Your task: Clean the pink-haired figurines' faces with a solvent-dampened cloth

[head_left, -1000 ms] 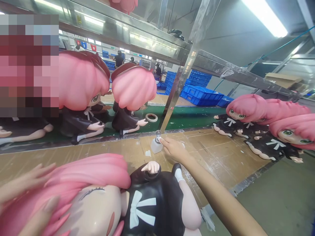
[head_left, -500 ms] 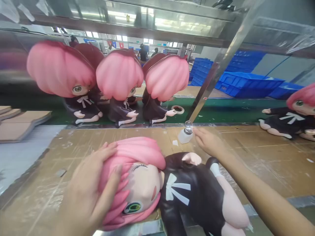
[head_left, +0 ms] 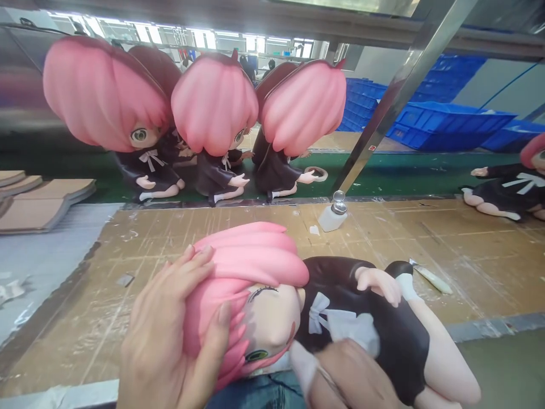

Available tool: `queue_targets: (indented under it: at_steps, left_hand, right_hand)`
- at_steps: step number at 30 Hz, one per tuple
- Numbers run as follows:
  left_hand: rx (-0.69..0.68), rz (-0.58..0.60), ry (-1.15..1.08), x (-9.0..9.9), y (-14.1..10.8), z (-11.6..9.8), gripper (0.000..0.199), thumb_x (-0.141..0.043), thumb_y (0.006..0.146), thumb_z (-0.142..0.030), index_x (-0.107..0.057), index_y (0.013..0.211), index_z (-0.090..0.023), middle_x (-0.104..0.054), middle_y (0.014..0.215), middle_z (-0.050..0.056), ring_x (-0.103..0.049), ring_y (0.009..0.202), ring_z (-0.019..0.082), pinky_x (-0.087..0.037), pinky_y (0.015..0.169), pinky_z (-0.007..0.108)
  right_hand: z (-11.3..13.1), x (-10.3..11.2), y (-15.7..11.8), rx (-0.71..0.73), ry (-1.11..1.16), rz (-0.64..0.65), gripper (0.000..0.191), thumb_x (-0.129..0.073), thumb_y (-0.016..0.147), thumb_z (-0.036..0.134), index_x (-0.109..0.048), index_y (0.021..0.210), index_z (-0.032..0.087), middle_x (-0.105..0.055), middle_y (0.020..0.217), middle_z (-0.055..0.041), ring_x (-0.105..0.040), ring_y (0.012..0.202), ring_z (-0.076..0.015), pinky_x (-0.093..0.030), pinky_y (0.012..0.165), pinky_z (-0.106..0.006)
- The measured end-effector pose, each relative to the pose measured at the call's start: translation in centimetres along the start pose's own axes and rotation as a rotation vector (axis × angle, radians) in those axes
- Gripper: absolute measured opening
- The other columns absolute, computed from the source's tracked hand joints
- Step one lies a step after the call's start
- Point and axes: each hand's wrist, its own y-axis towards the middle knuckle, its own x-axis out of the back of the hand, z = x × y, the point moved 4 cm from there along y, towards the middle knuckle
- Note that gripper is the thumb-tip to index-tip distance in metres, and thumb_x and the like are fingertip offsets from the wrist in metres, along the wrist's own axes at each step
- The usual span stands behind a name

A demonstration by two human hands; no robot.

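A large pink-haired figurine in a black dress with a white bow lies on its side in front of me, its face turned partly up. My left hand grips its head, fingers over the pink hair and thumb beside the fringe. My right hand, blurred by motion, is closed on a white cloth. One cloth-covered fingertip is at the figurine's face, close to the mouth. A white pump bottle with its metal lid raised stands behind the figurine.
Several similar figurines sit on the green belt beyond the cardboard-covered bench. A small tube lies right of the figurine. Board pieces are stacked left. A metal post rises ahead, with blue crates behind.
My right hand has moved from beside the bottle down and back to the figurine's face, bringing a white cloth. The figurine's head has tilted slightly; my left hand stays on it. The view has shifted.
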Motion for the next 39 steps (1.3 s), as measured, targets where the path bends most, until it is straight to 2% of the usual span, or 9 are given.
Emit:
queue_targets:
  at_steps: [3,7,11,14,23,32,39]
  left_hand:
    - [-0.004,-0.003,-0.013,0.4,-0.6,0.1,0.047,-0.059,0.089,-0.046,-0.052,0.132,-0.028,-0.064,0.131,0.005,-0.050,0.136,0.035,-0.041,0.116,0.052]
    - [-0.017,0.000,-0.027,1.0,-1.3,0.5,0.048,-0.059,0.090,-0.033,-0.049,0.136,-0.024,-0.060,0.137,0.007,-0.050,0.136,0.032,-0.036,0.119,0.047]
    - [-0.044,0.008,-0.028,1.1,-1.3,0.5,0.047,-0.058,0.090,-0.024,-0.049,0.136,-0.017,-0.057,0.139,0.011,-0.050,0.136,0.028,-0.033,0.119,0.040]
    - [-0.063,0.008,-0.026,1.0,-1.1,0.5,0.047,-0.058,0.089,-0.024,-0.050,0.135,-0.015,-0.057,0.139,0.012,-0.050,0.136,0.028,-0.034,0.119,0.040]
    - [-0.069,0.013,-0.024,0.8,-1.1,1.2,0.050,-0.062,0.088,-0.027,-0.050,0.136,-0.016,-0.057,0.141,0.009,-0.050,0.136,0.027,-0.034,0.118,0.036]
    - [-0.033,0.039,-0.045,0.4,-0.5,1.5,0.051,-0.060,0.090,-0.026,-0.048,0.139,-0.022,-0.055,0.145,0.007,-0.049,0.137,0.028,-0.037,0.115,0.041]
    - [-0.020,0.062,-0.030,0.2,0.0,1.5,0.054,-0.060,0.089,-0.024,-0.045,0.142,-0.026,-0.055,0.144,0.006,-0.048,0.137,0.030,-0.039,0.114,0.048]
  right_hand:
    - [1.5,-2.2,1.5,0.022,0.105,0.001,0.022,-0.052,0.085,0.006,-0.064,0.102,0.012,-0.056,0.072,-0.0045,-0.045,0.063,-0.0163,-0.038,0.056,-0.030]
    - [1.5,-3.4,2.6,0.013,0.157,0.036,0.026,-0.051,0.084,0.008,-0.065,0.105,0.012,-0.058,0.077,-0.0069,-0.045,0.068,-0.0198,-0.038,0.062,-0.033]
    - [1.6,-3.5,3.0,0.031,0.159,0.065,0.025,-0.052,0.084,0.010,-0.067,0.104,0.013,-0.058,0.080,-0.0069,-0.042,0.068,-0.0197,-0.036,0.065,-0.033]
    - [1.7,-3.5,3.0,0.037,0.127,0.070,0.025,-0.052,0.084,0.010,-0.067,0.104,0.015,-0.058,0.079,-0.0062,-0.041,0.067,-0.0195,-0.034,0.065,-0.033]
    - [1.1,-3.7,2.8,-0.004,0.098,0.051,0.024,-0.052,0.084,0.010,-0.065,0.105,0.011,-0.055,0.076,-0.0075,-0.040,0.067,-0.0201,-0.030,0.063,-0.033]
    - [0.9,-3.6,2.9,0.013,0.078,0.107,0.025,-0.051,0.085,0.011,-0.066,0.105,0.012,-0.056,0.077,-0.0072,-0.043,0.068,-0.0207,-0.030,0.064,-0.034]
    - [0.9,-3.8,3.8,0.034,0.093,0.087,0.025,-0.053,0.085,0.013,-0.066,0.106,0.015,-0.057,0.075,-0.0057,-0.042,0.067,-0.0217,-0.030,0.064,-0.035]
